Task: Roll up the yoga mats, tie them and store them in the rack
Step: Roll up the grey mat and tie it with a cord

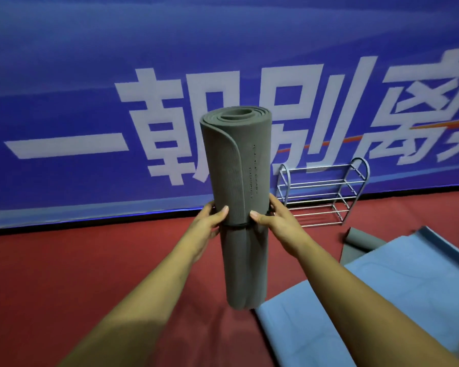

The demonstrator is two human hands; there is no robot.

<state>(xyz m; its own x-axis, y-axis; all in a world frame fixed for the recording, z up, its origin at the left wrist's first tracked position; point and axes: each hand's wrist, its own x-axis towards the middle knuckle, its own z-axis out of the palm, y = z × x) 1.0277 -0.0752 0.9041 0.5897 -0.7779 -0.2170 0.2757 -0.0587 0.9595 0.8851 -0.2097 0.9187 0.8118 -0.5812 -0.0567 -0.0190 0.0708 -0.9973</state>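
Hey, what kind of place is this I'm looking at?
Likely a sports hall or exercise studio: red floor covering, a large blue banner along the wall, a rolled grey mat and a metal rack.

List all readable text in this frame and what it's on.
"一朝别离": large white characters on the blue banner. 朝 is partly hidden by the rolled mat, and a further character is cut off at the right edge.
Small dotted print down the rolled mat's side: too small to read.
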